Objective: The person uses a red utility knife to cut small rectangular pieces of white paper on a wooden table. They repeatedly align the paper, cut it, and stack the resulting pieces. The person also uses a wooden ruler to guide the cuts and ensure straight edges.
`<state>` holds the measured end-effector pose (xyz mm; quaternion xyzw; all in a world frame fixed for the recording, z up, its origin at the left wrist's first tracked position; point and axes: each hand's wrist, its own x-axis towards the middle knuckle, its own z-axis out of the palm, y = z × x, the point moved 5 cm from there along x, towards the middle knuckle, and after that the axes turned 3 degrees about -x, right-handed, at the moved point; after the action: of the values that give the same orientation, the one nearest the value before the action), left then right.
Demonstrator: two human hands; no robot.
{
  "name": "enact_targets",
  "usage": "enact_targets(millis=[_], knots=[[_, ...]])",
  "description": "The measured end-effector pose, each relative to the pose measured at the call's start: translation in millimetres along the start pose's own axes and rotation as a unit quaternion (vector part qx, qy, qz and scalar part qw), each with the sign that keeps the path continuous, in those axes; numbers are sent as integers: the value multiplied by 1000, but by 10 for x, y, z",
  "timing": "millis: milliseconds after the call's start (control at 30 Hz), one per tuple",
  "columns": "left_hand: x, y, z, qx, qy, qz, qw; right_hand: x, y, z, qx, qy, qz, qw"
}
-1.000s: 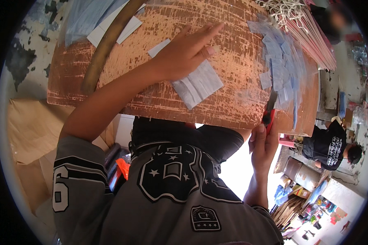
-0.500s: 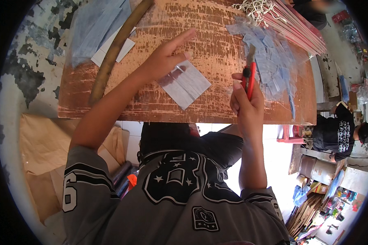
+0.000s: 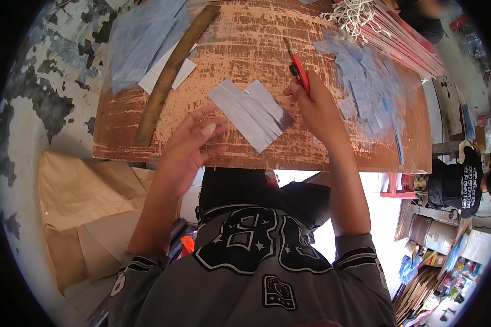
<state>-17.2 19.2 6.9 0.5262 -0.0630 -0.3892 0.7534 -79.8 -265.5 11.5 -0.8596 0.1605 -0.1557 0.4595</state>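
A red utility knife (image 3: 300, 74) with a black slider is gripped in my right hand (image 3: 318, 103), its blade angled up and to the left above the table. Below and left of it, thin translucent plastic sheets (image 3: 253, 117) lie in a small stack, with a notch in the far edge. My left hand (image 3: 193, 139) hovers at the stack's left side, fingers spread and a little blurred, with nothing in it. Farther left, a long brown wooden strip (image 3: 172, 76) rests across white pieces (image 3: 184, 73) marked with lines.
Bluish plastic sheets (image 3: 147, 49) cover the table's far left. Cut plastic pieces (image 3: 365, 90) are heaped at the right, beside a bundle of pink rods with white strings (image 3: 387, 32). The worn wooden table (image 3: 229, 158) ends near my body. Another person (image 3: 455, 185) is at the far right.
My left hand has drawn back off the sheets toward me. My right hand has moved left with the knife, whose blade now tilts left. The stack's far edge now shows a notch.
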Motion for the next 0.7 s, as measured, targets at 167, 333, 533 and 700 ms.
enact_targets(millis=[167, 333, 533, 700], knots=[[-77, -207, -14, -109, -25, -17, 994, 182, -59, 82, -45, -48, 40, 997], [-34, -240, 23, -122, -43, -11, 992, 173, -71, 202, -70, -52, 43, 995], [28, -242, 29, -132, -55, -38, 989, 157, -75, 242, -128, 7, 17, 992], [-21, -246, 36, -100, -35, -32, 994, 181, -138, 299, -116, -6, 65, 991]])
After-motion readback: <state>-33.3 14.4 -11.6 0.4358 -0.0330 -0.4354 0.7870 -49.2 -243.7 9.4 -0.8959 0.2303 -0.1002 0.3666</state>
